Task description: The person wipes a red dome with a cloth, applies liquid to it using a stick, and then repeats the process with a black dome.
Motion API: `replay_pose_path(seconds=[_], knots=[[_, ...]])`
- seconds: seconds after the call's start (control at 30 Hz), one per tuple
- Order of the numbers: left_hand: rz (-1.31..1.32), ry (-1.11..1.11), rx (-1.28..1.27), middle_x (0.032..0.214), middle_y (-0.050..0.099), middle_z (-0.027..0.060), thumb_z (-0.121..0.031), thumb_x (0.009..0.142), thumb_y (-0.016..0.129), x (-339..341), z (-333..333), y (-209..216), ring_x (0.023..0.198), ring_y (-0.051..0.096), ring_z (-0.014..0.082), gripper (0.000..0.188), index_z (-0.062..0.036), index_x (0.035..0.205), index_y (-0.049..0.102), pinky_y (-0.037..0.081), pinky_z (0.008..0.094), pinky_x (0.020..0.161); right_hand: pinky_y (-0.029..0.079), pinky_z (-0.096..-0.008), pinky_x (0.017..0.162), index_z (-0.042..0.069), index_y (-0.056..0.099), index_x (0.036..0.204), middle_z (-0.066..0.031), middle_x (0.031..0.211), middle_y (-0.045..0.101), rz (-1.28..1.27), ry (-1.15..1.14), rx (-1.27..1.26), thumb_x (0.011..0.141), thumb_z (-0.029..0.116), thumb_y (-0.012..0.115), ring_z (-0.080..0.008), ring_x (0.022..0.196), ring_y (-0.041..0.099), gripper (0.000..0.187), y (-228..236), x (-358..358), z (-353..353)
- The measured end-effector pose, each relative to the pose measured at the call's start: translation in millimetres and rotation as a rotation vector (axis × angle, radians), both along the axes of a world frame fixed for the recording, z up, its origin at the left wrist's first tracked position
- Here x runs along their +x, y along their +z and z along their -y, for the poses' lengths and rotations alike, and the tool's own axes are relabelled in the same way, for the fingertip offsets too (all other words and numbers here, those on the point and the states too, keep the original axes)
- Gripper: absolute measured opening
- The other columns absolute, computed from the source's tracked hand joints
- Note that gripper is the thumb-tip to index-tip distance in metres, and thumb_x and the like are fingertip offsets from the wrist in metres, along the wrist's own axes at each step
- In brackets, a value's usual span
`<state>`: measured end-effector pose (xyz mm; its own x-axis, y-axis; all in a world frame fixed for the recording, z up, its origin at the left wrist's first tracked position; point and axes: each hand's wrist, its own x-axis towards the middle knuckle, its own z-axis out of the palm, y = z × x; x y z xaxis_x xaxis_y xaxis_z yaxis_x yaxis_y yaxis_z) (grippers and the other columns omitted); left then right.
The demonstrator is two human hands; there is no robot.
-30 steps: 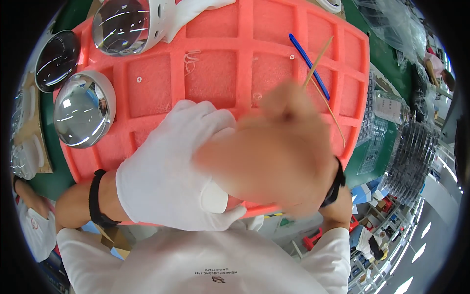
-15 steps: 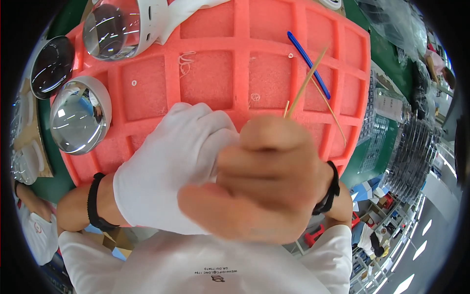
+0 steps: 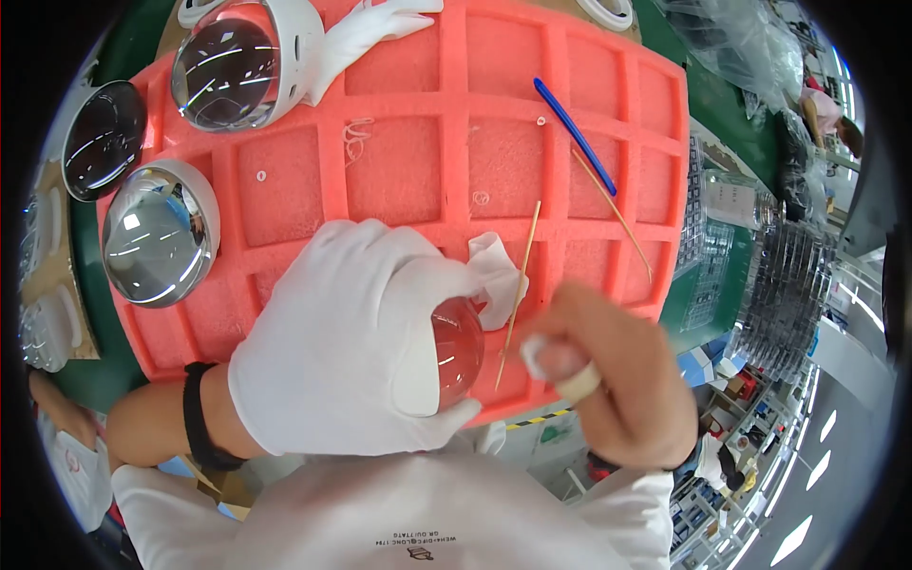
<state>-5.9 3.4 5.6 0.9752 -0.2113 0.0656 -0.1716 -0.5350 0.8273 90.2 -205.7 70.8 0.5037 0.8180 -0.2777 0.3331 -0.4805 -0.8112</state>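
Observation:
My left hand (image 3: 332,342), in a white glove, is wrapped around a clear dome with a white rim (image 3: 458,351), tilted toward the right. Against the dome's far side lies a crumpled white cloth (image 3: 492,275). My right hand (image 3: 617,370) is bare and blurred, to the right of the dome and apart from it. Its fingers are curled, with a small whitish thing (image 3: 534,355) at their tips that I cannot make out. A pale yellowish band (image 3: 579,382) circles one finger. Between the hands, a thin wooden stick (image 3: 519,294) rests on the pink foam tray (image 3: 456,104).
A blue pen (image 3: 575,136) and another thin stick (image 3: 613,217) lie at the right of the tray. Dome units (image 3: 160,233) and a loose white glove (image 3: 366,38) sit at the left and far side. Stacked clear trays (image 3: 784,285) stand at right.
My right hand has let go of the wooden stick and moved right, away from the left hand. The dome and the white cloth have come into sight.

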Motion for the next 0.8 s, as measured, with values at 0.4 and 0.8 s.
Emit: replay_pose_path(seconds=[0.4, 0.8], knots=[[-0.017, 0.12, 0.012, 0.104, 0.057, 0.0106, -0.022, 0.052, 0.09, -4.4, 10.0, 9.1, 0.088, 0.055, 0.032, 0.073, -0.0088, 0.117, 0.057, 0.044, 0.0424, 0.077, 0.044, -0.0351, 0.049, -0.001, 0.067, 0.088, -0.0102, 0.067, 0.059, 0.103, -0.065, -0.015, 0.086, 0.001, 0.07, -0.0275, 0.056, 0.059, 0.004, -1.4, -34.3, -7.4], [-0.068, 0.082, 0.009, 0.106, 0.055, 0.0098, -0.028, 0.053, 0.089, -9.8, 9.0, -3.0, 0.09, 0.052, 0.0314, 0.076, -0.0074, 0.118, 0.055, 0.041, 0.0439, 0.082, 0.039, -0.0343, 0.042, 0.001, 0.063, 0.081, -0.0074, 0.064, 0.056, 0.114, 0.065, -0.157, 0.073, -0.005, 0.071, -0.0255, 0.049, 0.053, 0.013, 13.9, -22.4, -25.4]])
